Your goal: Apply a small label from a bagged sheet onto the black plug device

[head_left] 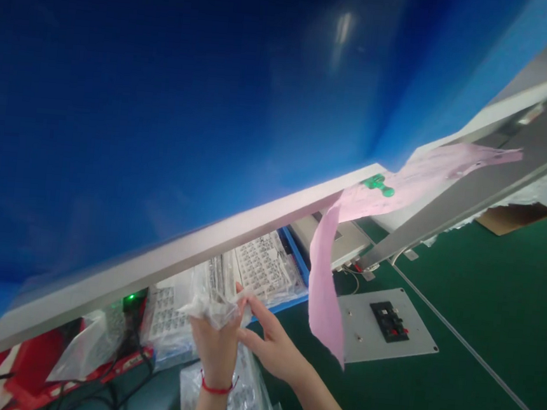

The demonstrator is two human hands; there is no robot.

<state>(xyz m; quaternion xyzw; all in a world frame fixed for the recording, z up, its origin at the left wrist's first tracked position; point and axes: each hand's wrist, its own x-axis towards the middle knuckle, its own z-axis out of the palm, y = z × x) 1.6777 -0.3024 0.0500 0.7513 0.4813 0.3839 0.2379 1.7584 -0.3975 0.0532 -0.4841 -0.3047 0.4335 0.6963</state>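
My left hand [216,347], with a red string on its wrist, grips a crumpled clear plastic bag [212,305] near the bottom middle of the view. My right hand [273,345] touches the same bag with its fingertips from the right, fingers stretched out. Under both hands lies another clear plastic bag [242,400] of small parts. Behind the hands a blue tray [297,258] holds white keyboard parts [261,264] in plastic wrap.
A big blue panel with a white edge [193,249] fills the upper view. A pink paper [329,280] hangs from it under a green clip [378,184]. A white plate with a black socket [387,323] lies on the green mat [495,301]. Red device and cables [111,357] at left.
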